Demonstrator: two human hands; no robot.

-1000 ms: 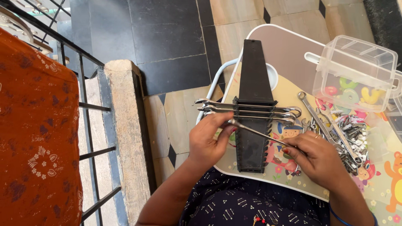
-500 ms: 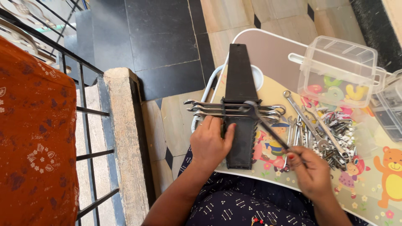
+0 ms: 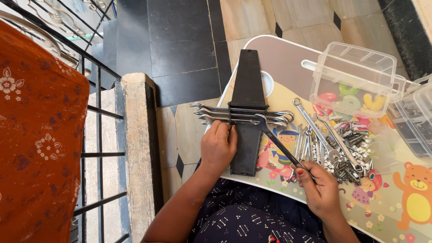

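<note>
Loose spanners point(image 3: 335, 148) and a clear plastic box point(image 3: 355, 78) crowd the tray's point(image 3: 288, 54) right; its far end lies bare.

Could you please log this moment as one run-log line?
left hand: steadies black wrench rack | right hand: holds wrench, head at rack | rack: three wrenches slotted

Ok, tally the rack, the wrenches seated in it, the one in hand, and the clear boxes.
rack: 1
wrenches in rack: 3
held wrench, in right hand: 1
clear boxes: 2
Total: 7
</note>
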